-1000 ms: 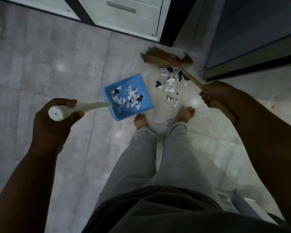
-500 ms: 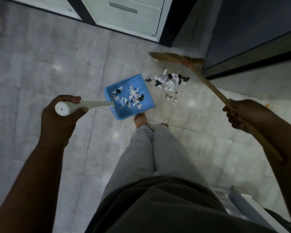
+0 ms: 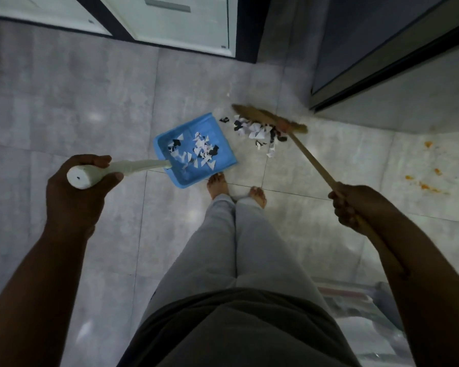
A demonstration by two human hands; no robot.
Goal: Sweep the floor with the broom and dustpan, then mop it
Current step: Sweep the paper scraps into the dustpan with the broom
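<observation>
The left hand point(image 3: 72, 197) gripped the dustpan point(image 3: 194, 151) handle at frame centre; the right hand point(image 3: 353, 205) clenched the broom point(image 3: 270, 120), whose bristles touched the paper scraps point(image 3: 255, 131) beside the pan.

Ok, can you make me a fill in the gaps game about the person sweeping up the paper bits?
1. The left hand grips the white handle of the ____ dustpan.
2. The broom is held by the ____ hand.
3. The feet wear no shoes: they are ____.
4. The stains on the tiles are coloured ____.
Missing words: blue, right, bare, orange.
</observation>
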